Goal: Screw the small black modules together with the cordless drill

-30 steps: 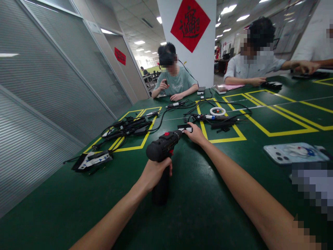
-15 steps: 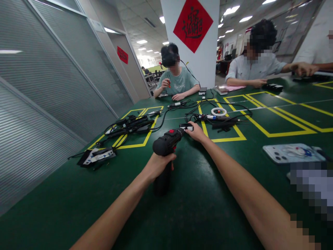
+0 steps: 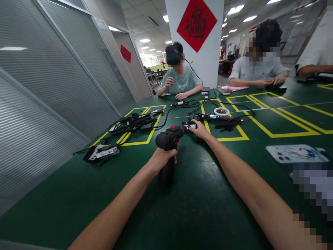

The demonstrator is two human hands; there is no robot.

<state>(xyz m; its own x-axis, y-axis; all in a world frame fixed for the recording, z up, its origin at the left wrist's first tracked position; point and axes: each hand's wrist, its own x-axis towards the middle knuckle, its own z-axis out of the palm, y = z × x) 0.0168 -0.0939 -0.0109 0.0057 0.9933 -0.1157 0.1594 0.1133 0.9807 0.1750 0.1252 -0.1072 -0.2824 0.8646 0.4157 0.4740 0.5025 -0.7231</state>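
Note:
In the head view my left hand (image 3: 163,160) is wrapped round the grip of a black cordless drill (image 3: 168,138) with red accents. The drill's chuck points away from me, toward my right hand (image 3: 199,130). Those fingers are closed on a small black and white piece (image 3: 191,126) at the front of the chuck. What exactly this piece is, and whether the drill's tip touches it, I cannot make out. The lower end of the grip is close to the green table (image 3: 197,201).
Tangled black cables and tools (image 3: 137,125) lie at the left, with flat packets (image 3: 104,152) nearer me. A white ring (image 3: 221,111) and a pen-like tool (image 3: 215,117) lie beyond my right hand. A phone (image 3: 296,153) is at the right. Co-workers (image 3: 182,78) sit across the table.
Both hands, with the drill and the small piece, appear slightly further right; the whole view has shifted too. At the back right, a co-worker's outstretched arm has drawn in toward a dark object.

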